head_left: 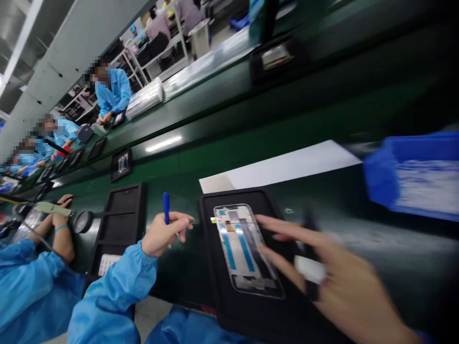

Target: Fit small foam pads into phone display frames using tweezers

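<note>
My left hand [167, 234] has its fingers curled round a blue pen-like stick [166, 206], its blue end pointing up. A tiny piece shows at the fingertips, too small to name. My right hand [344, 272], smeared by motion, holds a blurred black tool with a white band [311, 270] in the palm. Its index finger and thumb reach to the right edge of a phone frame [238, 243], touching or very near it. The frame lies flat on a black tray [229, 306] and shows two blue strips and a small yellow-green tab on its left edge.
White paper [287, 168] lies behind the tray. At right stands a blue bin [380, 177] of small pale pieces. A black compartment tray [120, 215] is left, beside a co-worker's hands [60, 220]. A dark belt [186, 143] carrying phone trays runs behind; other people sit along it.
</note>
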Available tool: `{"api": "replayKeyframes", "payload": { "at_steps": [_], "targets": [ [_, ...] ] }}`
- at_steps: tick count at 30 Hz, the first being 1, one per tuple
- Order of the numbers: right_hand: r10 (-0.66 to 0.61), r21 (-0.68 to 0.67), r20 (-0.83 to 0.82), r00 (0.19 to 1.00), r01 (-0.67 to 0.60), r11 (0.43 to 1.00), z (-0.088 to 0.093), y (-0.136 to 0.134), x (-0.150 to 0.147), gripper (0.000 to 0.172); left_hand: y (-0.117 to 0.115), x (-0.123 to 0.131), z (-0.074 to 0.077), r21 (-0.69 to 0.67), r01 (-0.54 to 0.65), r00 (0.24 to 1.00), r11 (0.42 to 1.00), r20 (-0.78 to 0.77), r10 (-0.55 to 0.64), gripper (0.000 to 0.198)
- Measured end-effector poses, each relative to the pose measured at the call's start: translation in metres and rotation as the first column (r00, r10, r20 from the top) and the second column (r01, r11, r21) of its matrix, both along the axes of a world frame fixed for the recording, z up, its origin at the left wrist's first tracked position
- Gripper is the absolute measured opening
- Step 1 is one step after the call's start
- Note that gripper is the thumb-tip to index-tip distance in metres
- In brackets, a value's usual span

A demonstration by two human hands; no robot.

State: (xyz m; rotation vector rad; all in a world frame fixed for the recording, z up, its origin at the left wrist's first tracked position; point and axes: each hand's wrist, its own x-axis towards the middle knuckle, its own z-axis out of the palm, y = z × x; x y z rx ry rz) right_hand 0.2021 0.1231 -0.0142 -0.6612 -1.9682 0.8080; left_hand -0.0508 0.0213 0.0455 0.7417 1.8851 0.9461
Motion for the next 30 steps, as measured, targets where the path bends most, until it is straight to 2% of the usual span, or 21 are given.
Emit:
{"api": "replayKeyframes", "payload": {
  "at_steps": [2, 5, 10, 21, 25, 30],
  "targets": [
    [0.112, 0.057, -0.027, 0.993, -0.111, 0.992, 0.015, -0.002, -0.015, 0.023, 0.011, 0.025, 0.001, -0.011, 0.019, 0.967, 1.000, 0.253, -0.015, 0.056],
    [0.142, 0.060, -0.082, 0.986, -0.137, 0.989, 0.022, -0.002, -0.027, 0.020, 0.022, 0.050, -0.002, -0.012, 0.109, 0.921, 0.994, 0.378, -0.096, 0.058],
    [0.118, 0.014, -0.140, 0.983, -0.117, 0.993, 0.012, -0.001, -0.024, 0.014, 0.030, 0.064, -0.006, -0.011, 0.193, 0.899, 0.981, 0.403, -0.172, 0.056],
    [0.067, -0.047, -0.158, 0.985, -0.075, 0.996, 0.006, -0.005, -0.022, 0.018, 0.032, 0.074, 0.001, -0.028, 0.135, 0.923, 0.990, 0.366, -0.116, 0.061],
    [0.061, -0.028, -0.173, 0.983, -0.067, 0.997, 0.008, -0.005, -0.021, 0.021, 0.032, 0.074, -0.003, -0.029, 0.134, 0.921, 0.991, 0.372, -0.114, 0.062],
    [0.038, -0.066, -0.210, 0.977, -0.053, 0.996, 0.007, -0.006, -0.022, 0.026, 0.029, 0.078, -0.013, -0.002, 0.096, 0.902, 0.995, 0.423, -0.086, 0.060]
  ]
}}
